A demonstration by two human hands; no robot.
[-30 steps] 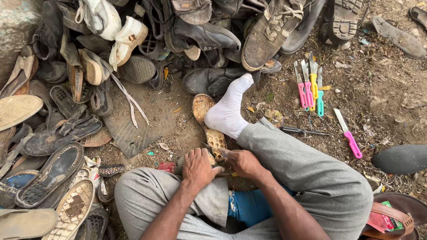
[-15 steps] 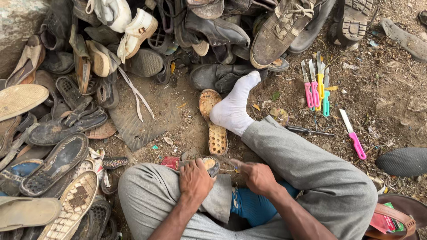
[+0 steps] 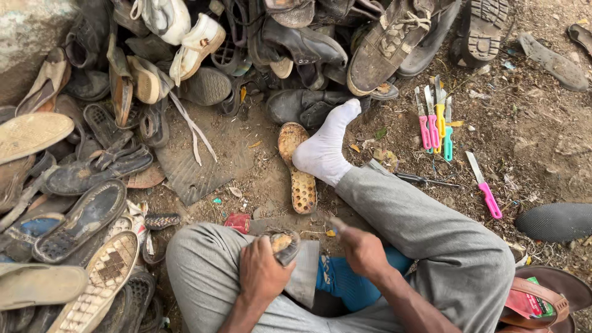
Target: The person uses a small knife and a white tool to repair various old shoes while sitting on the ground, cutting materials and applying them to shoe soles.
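**Worn sole held on the knee, right hand working at its edge**

A person sits on the dirt ground [image 3: 542,142] with a grey-trousered leg stretched out and a white sock [image 3: 324,151] resting against an orange insole [image 3: 300,172]. The left hand [image 3: 262,271] is closed around a worn sole [image 3: 282,243], pressing it against the left knee. The right hand [image 3: 361,250] is curled into a fist just beside the sole; something thin seems to jut from it, but it is blurred and I cannot tell what it is. The work looks like trimming or scraping the sole's edge. A further stroke would want the left hand's hold firm and the sole steady.

A heap of old shoes [image 3: 246,55] fills the top and left. To the right lie knives [image 3: 435,120] with pink, yellow and teal handles, one pink knife [image 3: 484,185] apart. A small red packet [image 3: 237,222] lies by the left knee; another red-and-green packet [image 3: 533,302] sits in a brown sandal at lower right.
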